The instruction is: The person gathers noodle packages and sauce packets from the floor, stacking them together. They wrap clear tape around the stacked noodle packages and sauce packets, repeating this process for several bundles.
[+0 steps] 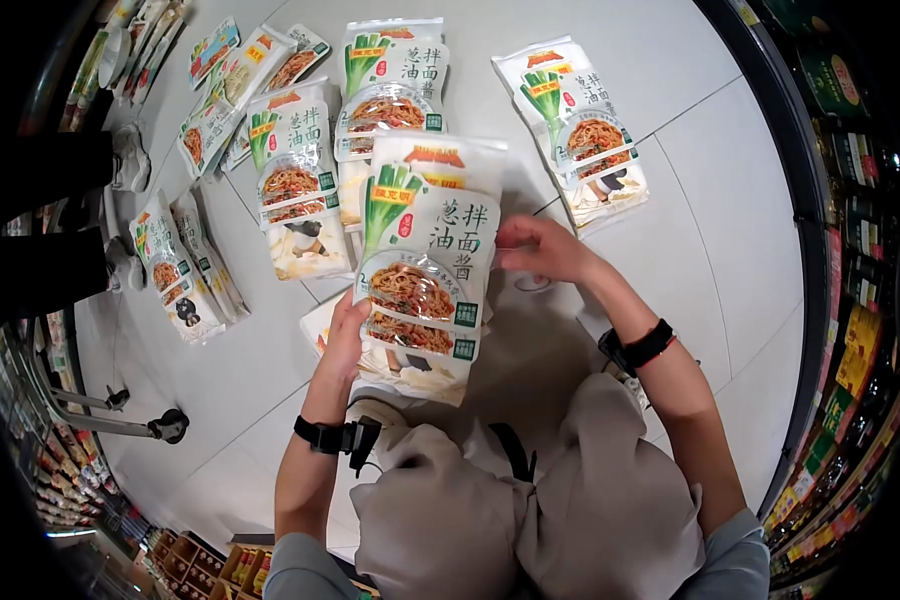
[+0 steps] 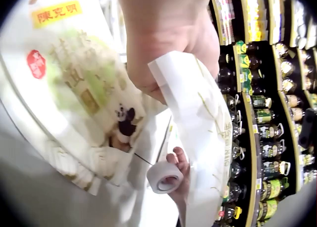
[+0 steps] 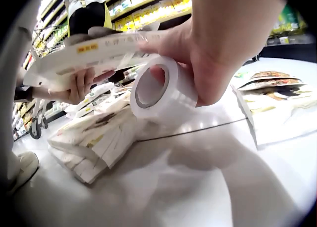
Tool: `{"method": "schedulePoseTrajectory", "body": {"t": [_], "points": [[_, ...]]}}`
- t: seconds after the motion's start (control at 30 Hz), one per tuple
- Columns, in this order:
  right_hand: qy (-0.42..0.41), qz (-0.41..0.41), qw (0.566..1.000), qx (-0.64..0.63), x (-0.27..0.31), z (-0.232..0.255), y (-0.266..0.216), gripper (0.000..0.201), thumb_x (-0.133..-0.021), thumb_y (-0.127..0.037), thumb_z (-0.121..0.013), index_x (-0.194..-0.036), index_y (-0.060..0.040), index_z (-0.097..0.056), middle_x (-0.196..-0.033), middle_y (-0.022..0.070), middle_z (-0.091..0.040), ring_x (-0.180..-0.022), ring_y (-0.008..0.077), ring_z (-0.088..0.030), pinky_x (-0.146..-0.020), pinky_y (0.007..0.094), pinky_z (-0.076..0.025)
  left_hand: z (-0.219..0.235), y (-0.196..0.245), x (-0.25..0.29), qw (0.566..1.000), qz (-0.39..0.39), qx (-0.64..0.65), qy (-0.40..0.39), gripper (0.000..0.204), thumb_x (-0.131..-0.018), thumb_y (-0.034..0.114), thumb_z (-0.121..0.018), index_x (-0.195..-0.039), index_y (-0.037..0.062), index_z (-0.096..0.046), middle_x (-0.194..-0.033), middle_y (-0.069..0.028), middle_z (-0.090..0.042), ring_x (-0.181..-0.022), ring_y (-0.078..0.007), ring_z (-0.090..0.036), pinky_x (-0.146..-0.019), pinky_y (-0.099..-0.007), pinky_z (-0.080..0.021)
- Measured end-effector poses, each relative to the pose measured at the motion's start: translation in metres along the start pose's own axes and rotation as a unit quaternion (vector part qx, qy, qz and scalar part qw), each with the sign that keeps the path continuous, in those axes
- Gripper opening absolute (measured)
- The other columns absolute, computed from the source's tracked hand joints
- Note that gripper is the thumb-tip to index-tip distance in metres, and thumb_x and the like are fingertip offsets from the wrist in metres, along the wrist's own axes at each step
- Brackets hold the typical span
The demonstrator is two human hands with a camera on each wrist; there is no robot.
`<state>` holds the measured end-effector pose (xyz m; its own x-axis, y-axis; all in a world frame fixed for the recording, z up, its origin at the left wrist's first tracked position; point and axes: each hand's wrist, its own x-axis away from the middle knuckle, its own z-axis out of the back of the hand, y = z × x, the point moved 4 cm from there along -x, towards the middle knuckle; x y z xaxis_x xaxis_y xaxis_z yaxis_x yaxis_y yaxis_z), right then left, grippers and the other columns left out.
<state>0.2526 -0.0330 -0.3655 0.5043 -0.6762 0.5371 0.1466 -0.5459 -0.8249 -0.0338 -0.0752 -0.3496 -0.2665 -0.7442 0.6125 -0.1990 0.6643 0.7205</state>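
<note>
My left hand (image 1: pixel 344 338) grips a white noodle package (image 1: pixel 425 375) by its left edge, thumb on the front. A scallion-oil sauce sachet (image 1: pixel 460 215) lies flat over the package's face. My right hand (image 1: pixel 550 250) is at the package's right edge, holding a roll of clear tape (image 3: pixel 171 91) with its fingers. In the right wrist view the roll hangs just below the package's edge. The left wrist view shows the package side-on, with the tape roll (image 2: pixel 165 177) and right fingertips behind it.
More noodle packages with sachets lie on the tiled floor: one at the right (image 1: pixel 590 140), several at the left (image 1: pixel 295 190) and one further left (image 1: pixel 175 270). Another package lies below the held one. Stocked shelves (image 1: pixel 850 250) line the right. Cart wheels (image 1: pixel 168 426) and another person's shoes (image 1: pixel 130 160) are at left.
</note>
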Motion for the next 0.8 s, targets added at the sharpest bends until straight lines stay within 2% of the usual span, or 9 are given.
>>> {"method": "schedulePoseTrajectory", "body": {"t": [0.2, 0.23, 0.33, 0.4, 0.47, 0.53, 0.6, 0.63, 0.8], "points": [[-0.007, 0.275, 0.959, -0.071, -0.009, -0.017, -0.057, 0.071, -0.074, -0.038, -0.069, -0.128, -0.0013, -0.039, -0.118, 0.0081, -0.051, -0.101, 0.0135, -0.050, -0.079, 0.0262, -0.046, -0.062, 0.028, -0.002, 0.966, 0.092, 0.218, -0.104, 0.056, -0.079, 0.036, -0.056, -0.121, 0.0015, -0.045, -0.110, -0.0126, -0.057, -0.092, -0.0230, -0.060, -0.077, -0.0346, -0.052], [-0.061, 0.145, 0.986, -0.053, -0.016, -0.017, -0.054, 0.080, -0.070, -0.047, -0.070, -0.126, 0.0005, -0.040, -0.123, 0.0095, -0.048, -0.112, 0.0162, -0.043, -0.091, 0.0310, -0.039, -0.077, 0.029, 0.000, 0.950, 0.150, 0.257, -0.092, 0.055, -0.080, 0.036, -0.056, -0.122, 0.0024, -0.045, -0.109, -0.0116, -0.058, -0.093, -0.0222, -0.060, -0.077, -0.0331, -0.051], [-0.045, 0.146, 0.954, -0.258, -0.021, -0.018, -0.067, 0.073, -0.074, -0.043, -0.068, -0.126, 0.0001, -0.041, -0.121, 0.0105, -0.049, -0.110, 0.0168, -0.045, -0.091, 0.0312, -0.038, -0.094, 0.022, -0.004, 0.934, 0.174, 0.290, -0.114, 0.053, -0.082, 0.037, -0.054, -0.122, 0.0041, -0.045, -0.107, -0.0094, -0.059, -0.094, -0.0191, -0.059, -0.078, -0.0297, -0.050], [-0.027, 0.146, 0.977, -0.151, -0.003, -0.012, -0.079, 0.066, -0.078, -0.037, -0.064, -0.128, -0.0008, -0.038, -0.119, 0.0113, -0.050, -0.109, 0.0159, -0.045, -0.093, 0.0302, -0.037, -0.097, 0.031, -0.010, 0.937, 0.140, 0.285, -0.143, 0.052, -0.083, 0.038, -0.053, -0.122, 0.0048, -0.045, -0.105, -0.0082, -0.059, -0.093, -0.0169, -0.058, -0.079, -0.0277, -0.049], [0.033, 0.142, 0.971, -0.187, 0.015, -0.009, -0.099, 0.064, -0.081, -0.027, -0.061, -0.132, -0.0017, -0.031, -0.119, 0.0118, -0.051, -0.107, 0.0162, -0.047, -0.090, 0.0306, -0.039, -0.090, 0.057, -0.019, 0.975, 0.092, -0.153, -0.128, 0.054, -0.086, 0.044, -0.048, -0.123, 0.0057, -0.045, -0.103, -0.0067, -0.059, -0.092, -0.0154, -0.057, -0.082, -0.0283, -0.047], [0.072, 0.085, 0.983, -0.146, 0.018, -0.006, -0.106, 0.077, -0.077, -0.033, -0.065, -0.133, 0.0009, -0.024, -0.118, 0.0132, -0.051, -0.108, 0.0176, -0.048, -0.084, 0.0329, -0.044, -0.084, 0.073, -0.017, 0.963, -0.015, -0.247, -0.110, 0.056, -0.088, 0.046, -0.045, -0.127, 0.0057, -0.039, -0.107, -0.0057, -0.056, -0.092, -0.0141, -0.055, -0.081, -0.0285, -0.046], [0.135, -0.065, 0.986, -0.067, 0.012, -0.002, -0.085, 0.084, -0.072, -0.041, -0.068, -0.129, 0.0042, -0.026, -0.115, 0.0146, -0.052, -0.105, 0.0178, -0.050, -0.073, 0.0350, -0.049, -0.078, 0.076, -0.009, 0.994, -0.066, -0.033, -0.086, 0.056, -0.089, 0.037, -0.051, -0.132, 0.0059, -0.031, -0.114, -0.0067, -0.052, -0.095, -0.0157, -0.054, -0.080, -0.0276, -0.045], [0.166, -0.102, 0.980, -0.051, 0.018, -0.008, -0.096, 0.089, -0.066, -0.046, -0.072, -0.125, 0.0059, -0.029, -0.110, 0.0154, -0.054, -0.100, 0.0186, -0.053, -0.066, 0.0349, -0.050, -0.093, 0.078, -0.006, 0.998, 0.013, -0.026, -0.063, 0.059, -0.087, 0.026, -0.056, -0.133, 0.0055, -0.026, -0.118, -0.0089, -0.050, -0.100, -0.0151, -0.052, -0.082, -0.0253, -0.043], [0.133, -0.092, 0.986, 0.040, -0.007, -0.012, -0.063, 0.084, -0.064, -0.041, -0.075, -0.121, 0.0065, -0.036, -0.102, 0.0152, -0.059, -0.092, 0.0188, -0.058, -0.066, 0.0304, -0.050, -0.088, 0.015, -0.038, 0.967, -0.076, -0.238, -0.045, 0.054, -0.082, 0.004, -0.059, -0.129, 0.0017, -0.031, -0.115, -0.0094, -0.052, -0.101, -0.0136, -0.051, -0.083, -0.0268, -0.044]]}}
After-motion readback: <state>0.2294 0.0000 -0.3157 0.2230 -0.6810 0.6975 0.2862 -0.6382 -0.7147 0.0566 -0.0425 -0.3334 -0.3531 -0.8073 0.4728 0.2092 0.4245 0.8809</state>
